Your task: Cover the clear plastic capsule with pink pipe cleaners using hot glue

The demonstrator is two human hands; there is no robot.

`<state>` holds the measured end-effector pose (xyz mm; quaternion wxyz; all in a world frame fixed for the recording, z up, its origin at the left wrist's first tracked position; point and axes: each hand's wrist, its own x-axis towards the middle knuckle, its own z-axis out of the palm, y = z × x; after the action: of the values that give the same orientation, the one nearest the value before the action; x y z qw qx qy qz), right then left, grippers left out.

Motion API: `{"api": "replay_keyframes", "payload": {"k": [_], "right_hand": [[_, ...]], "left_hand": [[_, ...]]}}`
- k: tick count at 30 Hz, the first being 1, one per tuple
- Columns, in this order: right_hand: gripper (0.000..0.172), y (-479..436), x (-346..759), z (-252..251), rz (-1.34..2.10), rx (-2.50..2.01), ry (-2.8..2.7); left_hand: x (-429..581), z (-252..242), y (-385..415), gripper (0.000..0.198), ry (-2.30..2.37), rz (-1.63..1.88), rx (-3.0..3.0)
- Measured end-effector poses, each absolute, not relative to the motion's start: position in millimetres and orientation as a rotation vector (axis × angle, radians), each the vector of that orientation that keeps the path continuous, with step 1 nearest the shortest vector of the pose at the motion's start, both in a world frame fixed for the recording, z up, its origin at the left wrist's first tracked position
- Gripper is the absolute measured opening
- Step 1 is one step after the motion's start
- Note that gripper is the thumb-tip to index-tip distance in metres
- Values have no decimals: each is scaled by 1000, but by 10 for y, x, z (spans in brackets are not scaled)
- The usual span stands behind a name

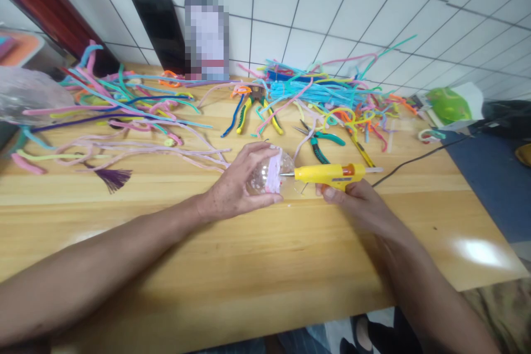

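Note:
Near the middle of the wooden table, my left hand (234,185) is closed around a clear, rounded plastic piece (258,177). A band of pale lilac pipe cleaner (274,171) runs across it, and one lilac strand trails off behind it. From the right, my right hand (357,199) grips a yellow glue gun (319,173) by its handle. The metal nozzle points left and meets or nearly meets the lilac band; I cannot tell if it touches. A glue stick (374,170) sticks out of the gun's back end.
Behind my hands lie teal-handled pliers (319,144), yellow-green pliers (259,108) and a yellow craft knife or pencil (362,148). Loose pipe cleaners (120,102) and a blue bundle (315,93) spread along the tiled wall. Two phones lean there, one black (160,30). A black cord (409,160) runs right.

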<state>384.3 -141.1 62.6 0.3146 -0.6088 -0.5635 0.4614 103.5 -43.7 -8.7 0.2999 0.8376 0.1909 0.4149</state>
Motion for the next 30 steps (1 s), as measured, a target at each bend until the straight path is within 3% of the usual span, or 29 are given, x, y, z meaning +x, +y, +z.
{"api": "replay_keyframes", "payload": {"k": [11,30], "right_hand": [[52,-1429,3861,599,1200,-1602,-1466],[42,-1428,3877,603,1202,-1588,-1509]], "left_hand": [[1043,-87,-427,85,476,1123,2242],[1049,-107,-418,87,449,1143,2236]]}}
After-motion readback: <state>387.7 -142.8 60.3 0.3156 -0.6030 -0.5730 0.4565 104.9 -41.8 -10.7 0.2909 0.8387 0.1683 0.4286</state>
